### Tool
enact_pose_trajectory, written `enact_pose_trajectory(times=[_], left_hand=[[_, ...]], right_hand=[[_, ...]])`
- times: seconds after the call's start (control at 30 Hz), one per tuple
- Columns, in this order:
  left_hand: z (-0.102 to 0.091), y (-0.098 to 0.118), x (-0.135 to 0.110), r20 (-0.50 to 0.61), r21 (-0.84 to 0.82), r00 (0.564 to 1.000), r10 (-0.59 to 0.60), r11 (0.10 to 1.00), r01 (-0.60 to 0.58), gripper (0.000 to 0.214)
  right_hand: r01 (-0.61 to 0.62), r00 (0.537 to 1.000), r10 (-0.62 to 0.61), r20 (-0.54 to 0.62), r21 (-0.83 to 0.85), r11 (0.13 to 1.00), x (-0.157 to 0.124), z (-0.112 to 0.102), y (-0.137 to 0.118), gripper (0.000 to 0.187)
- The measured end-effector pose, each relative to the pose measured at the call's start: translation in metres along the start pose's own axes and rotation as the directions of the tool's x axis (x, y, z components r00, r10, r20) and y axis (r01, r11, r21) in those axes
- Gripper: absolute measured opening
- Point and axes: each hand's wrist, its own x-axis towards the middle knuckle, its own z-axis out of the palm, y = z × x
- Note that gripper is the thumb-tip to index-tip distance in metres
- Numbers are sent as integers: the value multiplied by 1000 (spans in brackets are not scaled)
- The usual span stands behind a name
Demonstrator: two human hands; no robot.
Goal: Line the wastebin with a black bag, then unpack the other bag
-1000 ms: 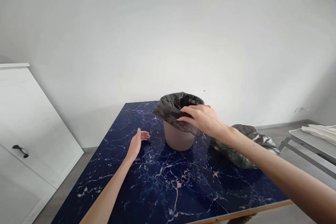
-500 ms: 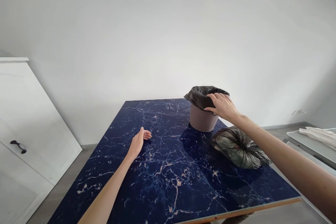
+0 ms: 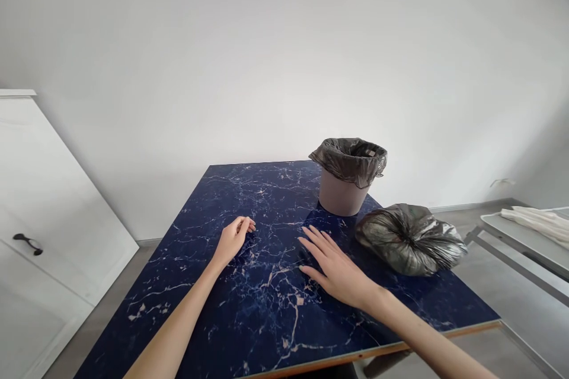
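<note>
A small grey bin [image 3: 342, 195] lined with a black bag [image 3: 349, 157] stands at the far right of a dark blue marbled table [image 3: 249, 320]. A tied, full black bag [image 3: 411, 238] lies to its right near the table edge. My right hand [image 3: 334, 266] lies flat on the table with fingers spread, in front of the bin and apart from it. On the table to the left rests my left hand [image 3: 233, 240], edge-on, its fingers loosely curled and holding nothing.
A white cabinet [image 3: 40, 225] with a black handle [image 3: 27, 243] stands at the left. A grey bench [image 3: 528, 243] with white cloth [image 3: 536, 218] on it is at the right. A white wall lies behind the table.
My right hand let go of the bin's bag rim after sliding the bin to the far right, then came back down flat onto the table. The left hand stayed put.
</note>
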Motion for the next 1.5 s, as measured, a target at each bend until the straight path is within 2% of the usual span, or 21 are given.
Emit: enact_pose_trajectory(times=[0.1,0.23,0.43,0.57,0.73,1.0,1.27,1.33,1.43,1.5], left_hand=[[-1,6,-5,23,52,1000,14,999,-15,53],[1,13,-11,55,125,998,32,991,-39,56],[11,18,-19,167,260,980,108,954,-149,49],[14,13,-21,229,369,963,139,903,-219,40],[16,-1,-20,270,459,956,118,857,-235,28],[21,-12,-20,296,510,951,92,827,-238,33],[26,0,-31,341,530,934,106,799,-284,31],[30,6,-38,348,533,928,130,787,-311,27],[37,18,-51,340,537,925,168,773,-338,40],[41,27,-63,321,538,929,186,771,-341,38]], right_hand=[[-108,993,106,51,36,993,-12,30,3,68],[-181,982,177,60,67,981,-17,43,4,67],[-212,977,209,46,80,974,-20,41,1,65],[-217,976,214,46,76,973,-22,41,1,66],[-214,976,211,46,77,974,-23,43,3,67],[-210,978,209,21,83,974,-24,45,4,64],[-210,978,210,11,89,974,-25,42,4,64],[-210,978,210,10,89,974,-26,42,4,63],[-208,978,208,10,86,974,-27,42,4,61],[-208,978,207,12,80,975,-27,41,4,62]])
